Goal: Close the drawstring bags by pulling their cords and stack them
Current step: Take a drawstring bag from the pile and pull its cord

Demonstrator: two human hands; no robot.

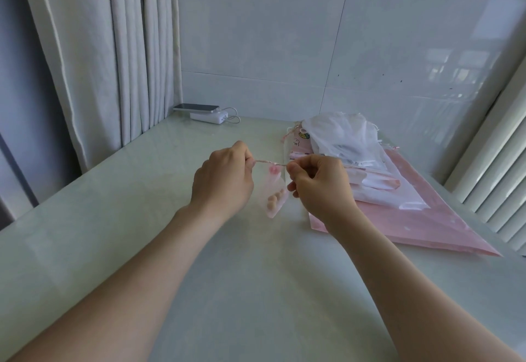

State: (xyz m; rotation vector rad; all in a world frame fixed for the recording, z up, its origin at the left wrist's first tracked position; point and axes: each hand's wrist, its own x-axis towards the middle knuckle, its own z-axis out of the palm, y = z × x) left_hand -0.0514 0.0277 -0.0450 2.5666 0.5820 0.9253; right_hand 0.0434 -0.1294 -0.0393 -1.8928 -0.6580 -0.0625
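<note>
A small sheer pink drawstring bag (272,193) hangs above the table between my hands, its mouth gathered tight, with a few small tan round things showing through its lower part. Its pink cord (269,162) runs taut and level from hand to hand. My left hand (223,179) pinches the cord's left end. My right hand (320,183) pinches the right end, close to the bag's neck. A pile of white and pink drawstring bags (344,148) lies on the table to the right.
The pile rests on a large flat pink bag (427,225) near the table's right edge. A phone (196,108) lies on a white power bank (209,117) with a cable at the back left. Curtains hang at the left, and a tiled wall stands behind the pale table (256,290).
</note>
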